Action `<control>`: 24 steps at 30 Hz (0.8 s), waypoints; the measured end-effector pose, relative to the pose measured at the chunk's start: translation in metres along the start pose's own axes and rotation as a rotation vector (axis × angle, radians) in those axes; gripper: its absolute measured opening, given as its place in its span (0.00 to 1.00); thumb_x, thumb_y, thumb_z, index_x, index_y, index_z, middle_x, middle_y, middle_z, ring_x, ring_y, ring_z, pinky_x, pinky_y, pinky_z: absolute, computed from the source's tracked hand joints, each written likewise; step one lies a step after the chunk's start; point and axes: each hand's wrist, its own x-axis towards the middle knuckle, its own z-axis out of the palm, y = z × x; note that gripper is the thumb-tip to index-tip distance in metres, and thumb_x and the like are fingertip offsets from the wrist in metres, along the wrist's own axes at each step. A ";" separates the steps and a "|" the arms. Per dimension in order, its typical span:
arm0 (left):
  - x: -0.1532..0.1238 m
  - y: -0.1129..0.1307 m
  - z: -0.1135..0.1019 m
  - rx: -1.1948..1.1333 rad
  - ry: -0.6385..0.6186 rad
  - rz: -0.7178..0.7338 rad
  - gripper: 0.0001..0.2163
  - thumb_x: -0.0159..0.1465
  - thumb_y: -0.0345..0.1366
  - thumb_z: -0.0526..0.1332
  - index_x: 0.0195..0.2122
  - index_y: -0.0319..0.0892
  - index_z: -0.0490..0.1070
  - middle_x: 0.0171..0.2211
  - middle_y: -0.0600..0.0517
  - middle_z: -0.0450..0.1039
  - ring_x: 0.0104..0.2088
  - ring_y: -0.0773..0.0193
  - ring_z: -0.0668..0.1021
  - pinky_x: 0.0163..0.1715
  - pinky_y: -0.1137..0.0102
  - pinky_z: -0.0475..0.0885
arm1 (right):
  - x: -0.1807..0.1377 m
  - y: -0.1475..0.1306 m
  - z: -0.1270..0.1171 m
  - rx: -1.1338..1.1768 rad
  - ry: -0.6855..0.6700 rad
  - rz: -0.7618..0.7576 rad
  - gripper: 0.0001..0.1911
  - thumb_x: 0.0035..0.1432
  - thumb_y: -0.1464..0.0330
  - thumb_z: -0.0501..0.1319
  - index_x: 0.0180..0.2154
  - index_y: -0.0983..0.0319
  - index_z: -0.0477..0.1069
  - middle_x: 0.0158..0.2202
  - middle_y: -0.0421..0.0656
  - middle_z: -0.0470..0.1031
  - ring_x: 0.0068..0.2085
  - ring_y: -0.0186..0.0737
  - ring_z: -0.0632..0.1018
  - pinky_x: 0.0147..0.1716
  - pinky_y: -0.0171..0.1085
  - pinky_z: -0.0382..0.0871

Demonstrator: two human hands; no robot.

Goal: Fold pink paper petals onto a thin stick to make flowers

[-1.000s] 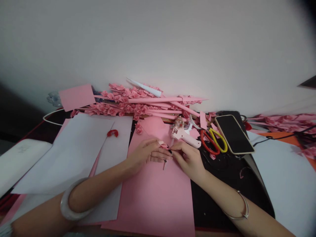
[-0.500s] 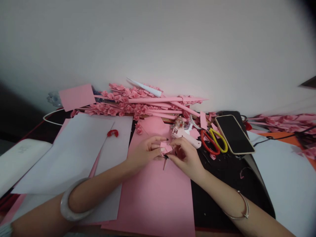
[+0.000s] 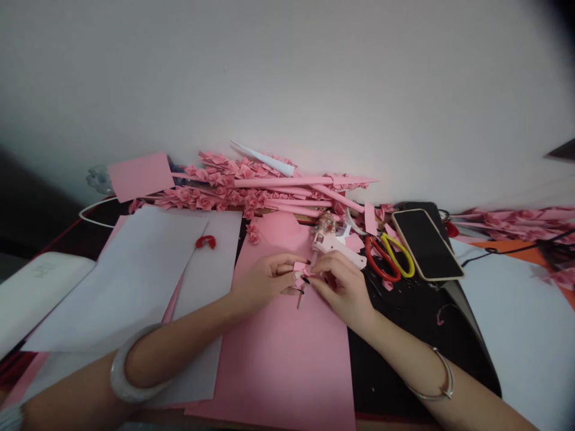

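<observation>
Between my fingertips is a small folded pink paper flower (image 3: 300, 275). My left hand (image 3: 265, 282) is closed on its left side, thumb in front and fingers behind. From the right, my right hand (image 3: 344, 290) pinches the flower's edge with thumb and forefinger. Below the fingers a thin stick (image 3: 299, 300) pokes out; whether it is held or lies on the sheet I cannot tell. Under both hands lies a large pink paper sheet (image 3: 287, 365). A pale pink glue gun (image 3: 335, 244) rests just beyond my right hand.
Scissors (image 3: 390, 257) with one red and one yellow handle lie right of the glue gun, beside a phone (image 3: 426, 244). Pink paper flower stems (image 3: 251, 185) are heaped along the wall. White sheets (image 3: 121, 269) with a red-handled tool (image 3: 205, 242) lie left.
The flower has turned slightly in my fingers. My right fingertips have shifted on its edge, and the left fingers have re-spread a little around it.
</observation>
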 end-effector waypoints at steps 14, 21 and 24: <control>0.000 -0.003 0.000 0.030 -0.009 0.039 0.15 0.57 0.33 0.63 0.46 0.40 0.72 0.35 0.51 0.77 0.34 0.68 0.77 0.35 0.74 0.73 | -0.001 0.002 0.003 0.028 -0.074 0.139 0.06 0.58 0.77 0.57 0.30 0.61 0.63 0.31 0.42 0.67 0.33 0.38 0.69 0.32 0.37 0.63; -0.002 -0.004 0.000 0.082 0.001 0.042 0.16 0.58 0.33 0.62 0.48 0.40 0.71 0.36 0.49 0.78 0.40 0.62 0.77 0.38 0.70 0.74 | -0.005 0.005 0.005 0.105 -0.056 0.215 0.07 0.59 0.76 0.54 0.30 0.60 0.60 0.31 0.41 0.65 0.33 0.38 0.68 0.32 0.37 0.63; -0.002 -0.006 0.001 0.104 -0.007 0.053 0.16 0.58 0.33 0.62 0.48 0.40 0.71 0.36 0.49 0.78 0.39 0.62 0.78 0.38 0.69 0.73 | -0.005 0.005 0.006 0.117 -0.048 0.227 0.07 0.59 0.76 0.53 0.30 0.60 0.60 0.31 0.41 0.66 0.33 0.38 0.68 0.32 0.37 0.63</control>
